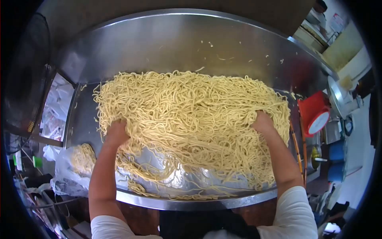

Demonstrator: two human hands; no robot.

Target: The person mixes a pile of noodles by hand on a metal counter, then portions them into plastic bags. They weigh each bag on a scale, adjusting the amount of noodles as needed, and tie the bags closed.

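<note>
A large heap of yellow noodles [195,107] covers much of a shiny metal worktop [88,111]. My left hand [117,132] is sunk into the near left side of the heap, its fingers curled into the strands and mostly hidden. On the right side, my right hand [262,121] grips noodles too, with its fingertips buried among them. Loose strands trail along the worktop's front edge, below the main heap.
A clear plastic bag with noodles [82,158] lies at the left. On the right stand a red dial scale [314,109] and long thin sticks [296,145]. A tall metal back wall [191,44] rises behind. A person [318,10] is at the far upper right.
</note>
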